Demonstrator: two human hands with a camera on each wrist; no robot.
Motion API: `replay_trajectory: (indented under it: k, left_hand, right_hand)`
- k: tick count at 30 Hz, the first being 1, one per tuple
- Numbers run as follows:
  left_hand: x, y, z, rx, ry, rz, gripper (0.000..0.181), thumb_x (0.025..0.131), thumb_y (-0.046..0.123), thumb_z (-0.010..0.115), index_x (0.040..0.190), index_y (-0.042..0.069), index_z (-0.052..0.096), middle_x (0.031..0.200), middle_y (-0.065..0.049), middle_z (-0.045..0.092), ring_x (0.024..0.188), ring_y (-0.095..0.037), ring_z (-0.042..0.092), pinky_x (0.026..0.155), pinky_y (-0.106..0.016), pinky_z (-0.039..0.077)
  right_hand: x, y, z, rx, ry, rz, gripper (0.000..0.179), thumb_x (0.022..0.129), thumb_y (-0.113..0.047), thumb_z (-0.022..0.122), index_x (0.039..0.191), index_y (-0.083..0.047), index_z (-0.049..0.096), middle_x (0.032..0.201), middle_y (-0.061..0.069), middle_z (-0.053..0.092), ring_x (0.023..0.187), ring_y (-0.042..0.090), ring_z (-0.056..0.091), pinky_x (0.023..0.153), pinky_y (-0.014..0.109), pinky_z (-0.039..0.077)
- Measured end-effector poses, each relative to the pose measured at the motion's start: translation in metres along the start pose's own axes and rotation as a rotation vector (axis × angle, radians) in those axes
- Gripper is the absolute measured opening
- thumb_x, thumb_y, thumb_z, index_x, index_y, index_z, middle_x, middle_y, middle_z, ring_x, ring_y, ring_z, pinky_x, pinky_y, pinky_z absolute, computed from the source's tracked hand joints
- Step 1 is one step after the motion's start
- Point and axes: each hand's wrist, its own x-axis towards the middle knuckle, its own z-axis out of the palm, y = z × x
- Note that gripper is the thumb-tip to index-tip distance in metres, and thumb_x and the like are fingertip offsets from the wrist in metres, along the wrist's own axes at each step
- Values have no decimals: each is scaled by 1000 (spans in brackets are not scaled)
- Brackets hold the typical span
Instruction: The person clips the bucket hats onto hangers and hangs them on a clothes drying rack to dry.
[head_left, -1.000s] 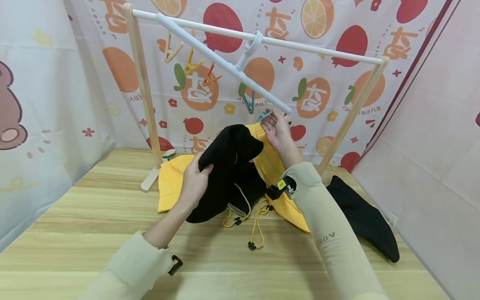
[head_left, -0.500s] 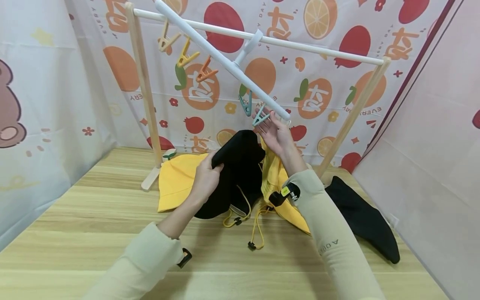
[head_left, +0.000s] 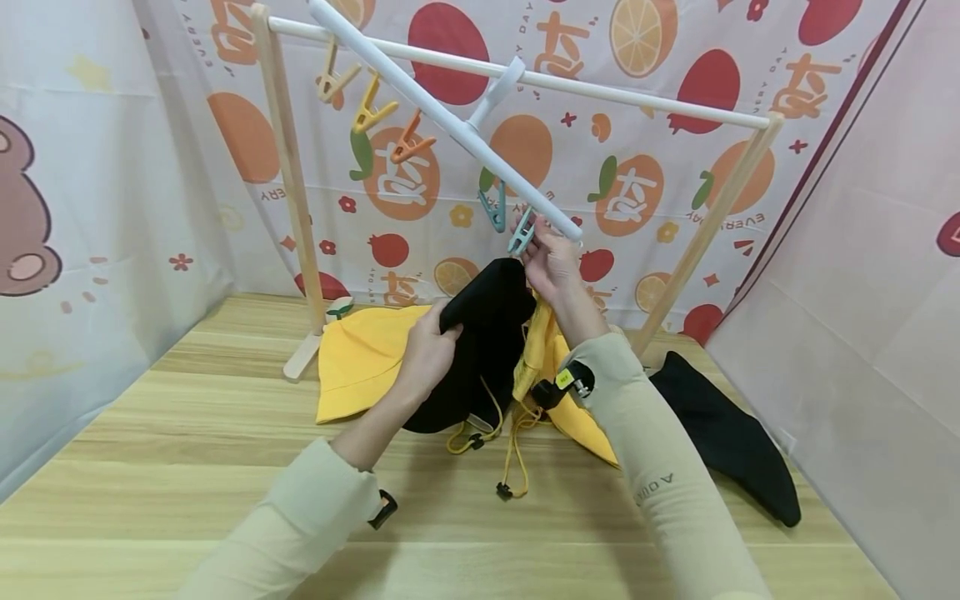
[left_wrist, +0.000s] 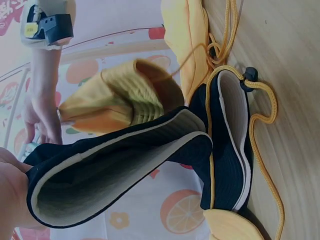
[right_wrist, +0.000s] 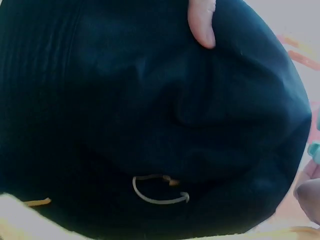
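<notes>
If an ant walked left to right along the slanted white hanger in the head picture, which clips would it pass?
Beige plastic clip, yellow plastic clip, orange plastic clip, darker teal plastic clip, lighter teal plastic clip at the right hand.

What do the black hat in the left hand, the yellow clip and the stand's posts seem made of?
Black hat: soft matte fabric, perhaps cotton, judging by its folds and stitching.
Yellow clip: probably smooth plastic, from its even colour.
Posts: likely bare wood, being pale tan, though grain is unclear.
</notes>
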Motion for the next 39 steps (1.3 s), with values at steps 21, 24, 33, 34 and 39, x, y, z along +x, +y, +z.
replay_trajectory:
  k: [21, 24, 33, 34, 39]
  left_hand:
    - [18, 18, 13, 86, 21, 74, 24, 91, -2, 48, 113, 4, 56, 109, -17, 56, 98, -31, 51, 84, -43, 38]
    - [23, 23, 15, 90, 11, 92, 25, 91, -3, 47, 113, 4, 56, 111, -16, 56, 101, -30, 51, 85, -42, 38]
    - [25, 29, 24, 112, -22, 91, 25, 92, -2, 47, 116, 3, 55, 113, -17, 57, 98, -30, 52, 82, -42, 39]
    - [24, 27, 25, 118, -27, 83, 26, 93, -1, 47, 117, 4, 54, 114, -17, 57, 99, -30, 52, 83, -42, 40]
    - [20, 23, 33, 162, -56, 51, 30, 95, 5, 47, 125, 6, 47, 119, -18, 55, 100, -32, 55, 80, -43, 42]
  right_hand:
    - [2, 8, 6, -117, 4, -132, 16, 95, -6, 45, 98, 5, 56, 86, 12, 63, 78, 19, 62, 80, 27, 43]
    - [1, 8, 7, -119, 2, -132, 15, 95, -6, 45, 98, 4, 56, 87, 11, 64, 77, 19, 62, 82, 27, 42]
    - [-1, 4, -6, -150, -47, -112, 37, 98, -12, 39, 127, 10, 43, 127, 25, 46, 91, 22, 59, 95, 30, 35]
    - [-1, 3, -8, -170, -46, -110, 39, 99, -14, 38, 129, 11, 41, 126, 25, 47, 92, 23, 59, 96, 30, 34]
    - [-2, -1, -12, -277, -29, -138, 41, 99, -17, 37, 128, 11, 43, 128, 27, 45, 96, 25, 58, 96, 31, 34]
